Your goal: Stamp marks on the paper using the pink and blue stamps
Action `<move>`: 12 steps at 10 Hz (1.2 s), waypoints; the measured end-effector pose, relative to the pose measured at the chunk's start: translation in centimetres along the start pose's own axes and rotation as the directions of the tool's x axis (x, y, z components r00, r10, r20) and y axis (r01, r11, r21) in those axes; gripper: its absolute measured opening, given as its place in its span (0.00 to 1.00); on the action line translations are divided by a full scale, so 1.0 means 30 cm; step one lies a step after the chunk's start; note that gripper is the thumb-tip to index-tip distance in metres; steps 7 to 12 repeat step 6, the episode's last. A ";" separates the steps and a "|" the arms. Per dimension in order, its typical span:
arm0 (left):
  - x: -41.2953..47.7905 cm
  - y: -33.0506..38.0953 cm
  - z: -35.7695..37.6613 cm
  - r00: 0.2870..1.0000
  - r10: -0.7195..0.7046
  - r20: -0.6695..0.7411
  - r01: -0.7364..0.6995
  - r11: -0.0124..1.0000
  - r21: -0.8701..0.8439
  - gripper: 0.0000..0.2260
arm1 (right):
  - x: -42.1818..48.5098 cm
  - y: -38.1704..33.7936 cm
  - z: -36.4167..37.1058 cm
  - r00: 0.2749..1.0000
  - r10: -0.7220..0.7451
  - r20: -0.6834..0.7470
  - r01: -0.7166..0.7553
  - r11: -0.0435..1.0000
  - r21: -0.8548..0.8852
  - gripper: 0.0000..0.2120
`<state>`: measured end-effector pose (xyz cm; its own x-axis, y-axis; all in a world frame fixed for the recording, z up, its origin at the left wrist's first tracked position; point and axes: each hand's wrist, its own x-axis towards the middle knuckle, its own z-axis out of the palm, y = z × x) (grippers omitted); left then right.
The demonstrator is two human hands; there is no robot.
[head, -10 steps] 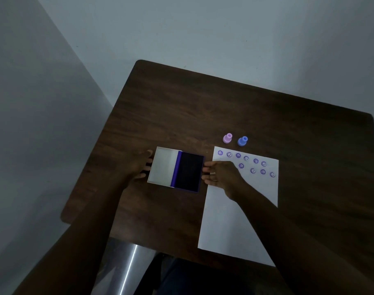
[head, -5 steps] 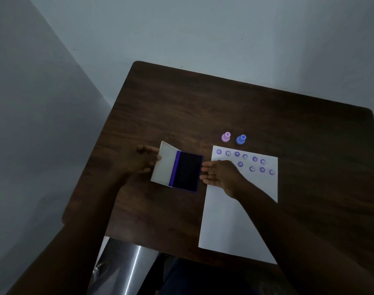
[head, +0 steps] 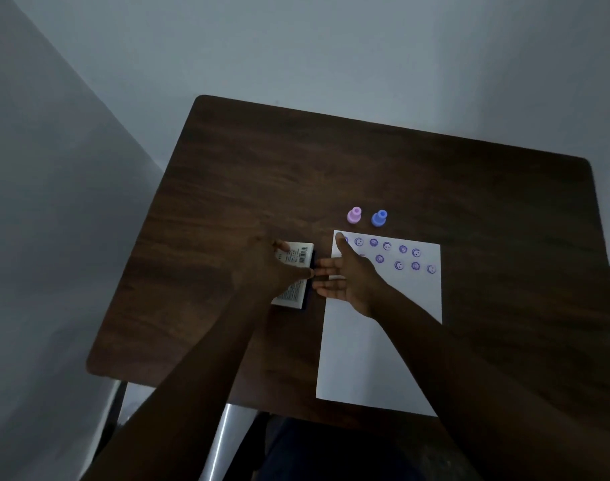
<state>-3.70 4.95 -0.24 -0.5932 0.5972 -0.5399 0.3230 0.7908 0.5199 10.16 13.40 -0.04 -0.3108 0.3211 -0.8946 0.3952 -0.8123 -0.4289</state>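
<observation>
A white sheet of paper (head: pixel 376 348) lies on the dark wooden table, with several purple stamped faces along its top edge. The pink stamp (head: pixel 354 215) and the blue stamp (head: pixel 379 218) stand upright side by side just beyond the paper, untouched. Left of the paper lies the ink pad case (head: pixel 295 272), its lid folded down so the white label with a barcode faces up. My left hand (head: pixel 272 269) rests on that lid, pressing it. My right hand (head: pixel 348 276) lies on the paper's left edge, fingers spread toward the case's right side.
The table (head: pixel 366 161) stands against a pale wall, its left and near edges close to my arms. A metal chair frame (head: pixel 223 442) shows below the near edge.
The ink pad lid, open and flat a second ago, has been swung over by my left hand and now covers the dark pad. My right hand stayed beside the case.
</observation>
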 end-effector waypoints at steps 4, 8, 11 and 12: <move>-0.068 0.028 0.070 0.982 0.096 -0.164 -0.044 0.953 0.299 0.34 | -0.034 -0.025 -0.056 0.992 -0.083 -0.097 0.081 0.996 -0.028 0.34; -0.072 0.018 0.071 0.984 0.113 -0.139 -0.083 0.975 0.206 0.40 | -0.100 -0.038 -0.167 0.968 -0.232 -0.095 0.233 0.972 -0.005 0.30; -0.072 0.018 0.071 0.984 0.113 -0.139 -0.083 0.975 0.206 0.40 | -0.100 -0.038 -0.167 0.968 -0.232 -0.095 0.233 0.972 -0.005 0.30; -0.072 0.018 0.071 0.984 0.113 -0.139 -0.083 0.975 0.206 0.40 | -0.100 -0.038 -0.167 0.968 -0.232 -0.095 0.233 0.972 -0.005 0.30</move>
